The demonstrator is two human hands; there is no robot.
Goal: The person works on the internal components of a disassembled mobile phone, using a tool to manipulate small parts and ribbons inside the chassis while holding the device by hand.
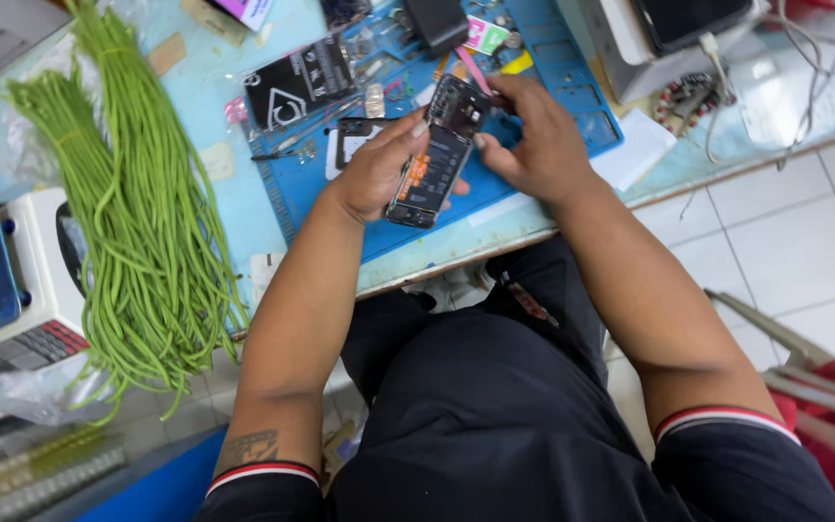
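Observation:
My left hand (376, 170) holds an opened smartphone (434, 155), back cover off, with its dark boards and battery showing. It is tilted above the blue work mat (572, 92). My right hand (532, 137) grips the phone's upper end, fingertips pressing near the camera area. Both hands touch the phone at once. A black phone back cover (299, 80) lies on the mat to the left, with small tools and screws (292, 148) scattered beside it.
Bundles of long green beans (137, 203) hang over the light blue table's (215, 184) left part. A white weighing scale (21, 290) sits far left. A white device with cables (669, 39) stands at the back right. A plastic chair (804, 377) is on the tiled floor.

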